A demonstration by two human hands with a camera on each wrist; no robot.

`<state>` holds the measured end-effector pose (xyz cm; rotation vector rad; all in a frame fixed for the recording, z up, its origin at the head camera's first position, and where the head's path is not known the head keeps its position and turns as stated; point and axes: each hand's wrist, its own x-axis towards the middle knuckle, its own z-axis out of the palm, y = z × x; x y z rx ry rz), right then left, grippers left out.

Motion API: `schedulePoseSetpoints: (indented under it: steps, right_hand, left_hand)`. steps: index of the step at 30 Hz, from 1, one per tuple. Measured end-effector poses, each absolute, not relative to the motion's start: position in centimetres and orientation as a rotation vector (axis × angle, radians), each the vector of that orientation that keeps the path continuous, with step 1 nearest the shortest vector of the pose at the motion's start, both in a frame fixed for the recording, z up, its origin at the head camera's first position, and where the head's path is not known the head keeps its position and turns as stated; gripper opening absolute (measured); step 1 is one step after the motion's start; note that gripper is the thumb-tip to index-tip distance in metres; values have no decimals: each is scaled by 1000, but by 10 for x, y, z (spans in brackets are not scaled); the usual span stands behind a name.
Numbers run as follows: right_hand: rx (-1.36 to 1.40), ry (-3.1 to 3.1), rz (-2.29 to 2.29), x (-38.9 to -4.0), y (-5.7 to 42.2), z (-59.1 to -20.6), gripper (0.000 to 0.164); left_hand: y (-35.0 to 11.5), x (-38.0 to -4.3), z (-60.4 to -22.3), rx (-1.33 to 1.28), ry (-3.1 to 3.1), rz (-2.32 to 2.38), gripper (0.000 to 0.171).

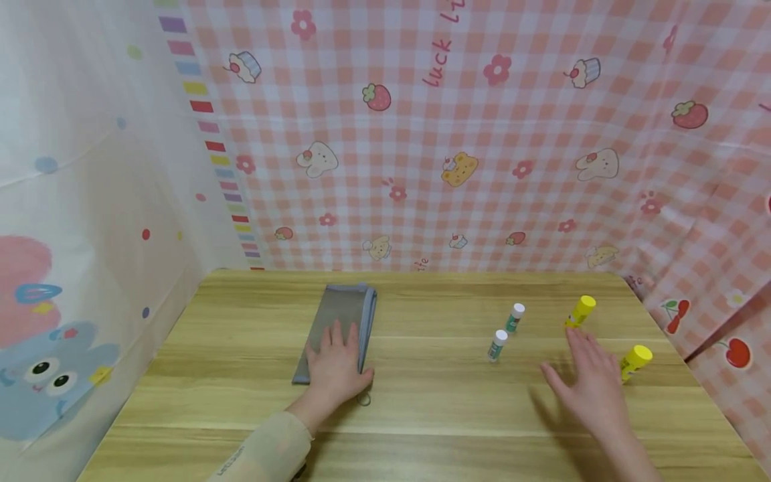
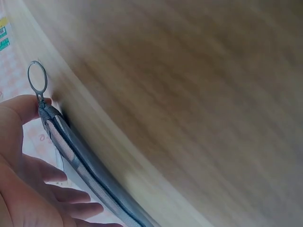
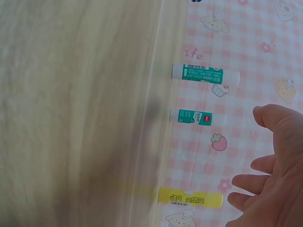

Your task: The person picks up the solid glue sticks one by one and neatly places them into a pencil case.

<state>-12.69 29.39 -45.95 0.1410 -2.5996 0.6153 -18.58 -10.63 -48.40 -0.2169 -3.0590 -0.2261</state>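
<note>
Head view, left to right. A white printed curtain (image 1: 108, 194) borders the left edge of the wooden tabletop (image 1: 199, 402). Inward of it lies a gray zippered pouch (image 1: 345, 304), set back from that edge, its pull ring (image 1: 364, 399) toward the person. The left hand (image 1: 337, 368) lies over the pouch, fingers straight and spread, thumb out past the zippered side; whether it presses cannot be told. Bare wood grain extends from pouch to two upright white-and-green glue sticks (image 1: 497, 346), one behind the other; behind them, the rear edge meets a pink checked curtain (image 1: 409, 134). Farther right stand a rear yellow glue stick (image 1: 583, 309) and a front yellow glue stick (image 1: 637, 362), the latter near the right edge. Between the white-and-green pair and the front yellow one, the right hand (image 1: 593, 388) reaches forward, thumb wide of the extended fingers, grasping nothing; its fingertips are just beside the rear yellow stick.
</note>
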Motion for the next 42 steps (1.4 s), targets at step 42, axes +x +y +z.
schedulePoseSetpoints:
  steps: [42]
  right_hand:
    - [86,-2413,556,-122,345,-439,65]
  left_hand:
    - [-99,-182,-480,-184,-3082,-367,54]
